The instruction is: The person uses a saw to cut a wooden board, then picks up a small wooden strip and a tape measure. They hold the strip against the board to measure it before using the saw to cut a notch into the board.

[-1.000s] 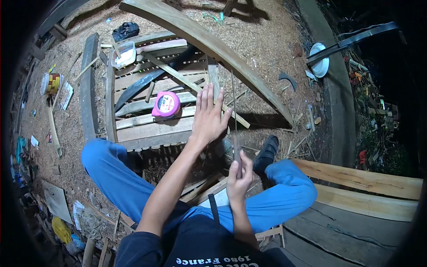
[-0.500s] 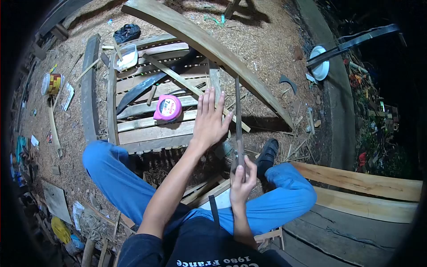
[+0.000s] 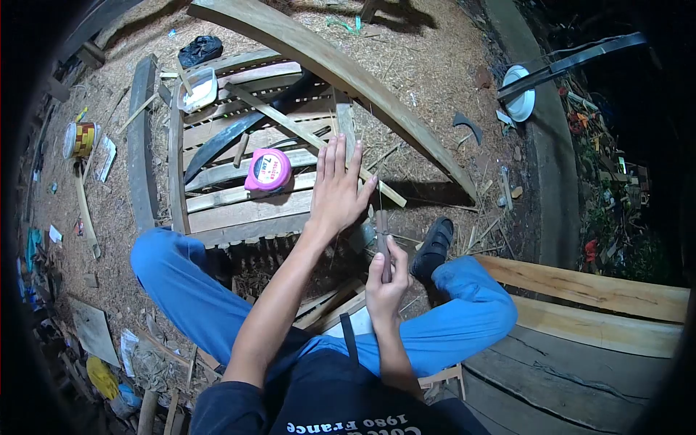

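We see only part of the tool (image 3: 384, 230): the curled fingers of the right hand (image 3: 386, 290) cover its lower end, and its upper part thins to a faint line whose tip we cannot pick out. The left hand (image 3: 335, 192) conceals its own palm and a stretch of the strip (image 3: 275, 117). The beam (image 3: 326, 64), cropped at the top, hides one end of the dark piece (image 3: 228, 141). Fine print on the tape (image 3: 267, 171) escapes us; the lower edge cuts the shirt's (image 3: 326, 391) lettering.
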`<state>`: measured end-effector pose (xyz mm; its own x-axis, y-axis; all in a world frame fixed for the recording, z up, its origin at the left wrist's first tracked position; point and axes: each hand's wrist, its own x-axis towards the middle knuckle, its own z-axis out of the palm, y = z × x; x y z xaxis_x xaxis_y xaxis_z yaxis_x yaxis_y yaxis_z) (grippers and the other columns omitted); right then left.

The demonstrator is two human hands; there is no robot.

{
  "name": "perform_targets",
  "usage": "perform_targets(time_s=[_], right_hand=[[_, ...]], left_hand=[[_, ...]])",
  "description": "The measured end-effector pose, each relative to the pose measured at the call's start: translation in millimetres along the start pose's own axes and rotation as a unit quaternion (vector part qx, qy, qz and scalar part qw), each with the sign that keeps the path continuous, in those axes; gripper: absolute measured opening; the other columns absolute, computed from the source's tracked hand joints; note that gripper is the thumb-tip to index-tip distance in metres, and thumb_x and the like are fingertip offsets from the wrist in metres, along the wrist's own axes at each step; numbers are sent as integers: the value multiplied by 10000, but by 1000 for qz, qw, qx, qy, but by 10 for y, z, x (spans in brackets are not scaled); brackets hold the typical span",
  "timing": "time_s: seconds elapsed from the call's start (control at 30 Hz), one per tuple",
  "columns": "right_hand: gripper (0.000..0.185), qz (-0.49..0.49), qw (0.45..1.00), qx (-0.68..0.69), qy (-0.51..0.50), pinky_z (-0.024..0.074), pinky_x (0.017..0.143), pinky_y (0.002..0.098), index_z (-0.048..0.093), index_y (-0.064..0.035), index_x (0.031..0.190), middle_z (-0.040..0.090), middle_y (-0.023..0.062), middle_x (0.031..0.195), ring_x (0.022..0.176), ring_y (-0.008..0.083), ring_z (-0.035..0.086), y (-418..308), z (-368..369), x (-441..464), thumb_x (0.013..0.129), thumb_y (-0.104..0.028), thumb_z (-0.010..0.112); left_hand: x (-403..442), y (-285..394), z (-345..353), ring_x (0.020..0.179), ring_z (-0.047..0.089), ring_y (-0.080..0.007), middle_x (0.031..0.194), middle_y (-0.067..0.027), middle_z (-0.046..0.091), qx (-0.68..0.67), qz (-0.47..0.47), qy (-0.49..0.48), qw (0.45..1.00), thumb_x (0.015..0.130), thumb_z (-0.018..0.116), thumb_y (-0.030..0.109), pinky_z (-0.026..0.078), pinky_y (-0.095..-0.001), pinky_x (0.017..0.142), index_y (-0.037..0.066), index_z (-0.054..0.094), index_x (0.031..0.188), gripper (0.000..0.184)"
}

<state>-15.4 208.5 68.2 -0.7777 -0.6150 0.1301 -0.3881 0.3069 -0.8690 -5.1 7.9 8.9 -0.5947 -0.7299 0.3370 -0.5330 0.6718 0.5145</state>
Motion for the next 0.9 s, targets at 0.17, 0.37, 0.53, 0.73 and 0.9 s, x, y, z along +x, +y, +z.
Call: perform_targets(time_s=[0.17, 0.37, 0.53, 0.73, 0.9], right_hand=[[357, -38, 999, 26, 29, 565, 735, 321, 606, 44, 1370, 726, 186, 1169, 847, 158, 687, 113, -49, -117, 1041, -96, 619], [362, 28, 998, 61, 11, 543, 694, 298, 601, 51, 1377, 714, 153, 1139, 786, 115, 640, -9, -85, -10, 1041, -84, 612], [355, -28, 999, 22, 22, 543, 765, 299, 602, 43, 1383, 700, 136, 1150, 873, 127, 646, -13, -107, -62, 1048, -73, 598], [345, 122, 988, 92, -26, 543, 937, 354, 606, 57, 1351, 681, 169, 1250, 1094, 198, 660, -119, -227, -81, 1072, -145, 588], [328, 38, 999, 36, -11, 545, 949, 355, 611, 64, 1342, 684, 178, 1254, 1102, 209, 667, -128, -184, 68, 1065, -108, 579]], left_hand=[[33, 6, -26, 1606, 145, -421, 1692, -287, 221, -3, -17, 2, 1000, 1053, 522, 519, 71, -525, 1314, 47, 320, 1639, 779], [10, 11, -25, 1599, 164, -421, 1689, -287, 230, -15, -11, 2, 1000, 1056, 529, 497, 85, -534, 1310, 39, 324, 1634, 765], [15, 25, -8, 1597, 160, -421, 1688, -287, 231, -14, -13, 6, 1000, 1058, 529, 475, 87, -534, 1308, 24, 328, 1628, 754], [10, 23, -6, 1591, 177, -422, 1683, -287, 243, -12, -16, 19, 1000, 1064, 521, 468, 89, -534, 1307, 23, 334, 1628, 742], [11, 20, 10, 1585, 193, -422, 1676, -293, 249, -7, -15, 11, 1000, 1063, 508, 499, 85, -534, 1310, 29, 339, 1626, 753]])
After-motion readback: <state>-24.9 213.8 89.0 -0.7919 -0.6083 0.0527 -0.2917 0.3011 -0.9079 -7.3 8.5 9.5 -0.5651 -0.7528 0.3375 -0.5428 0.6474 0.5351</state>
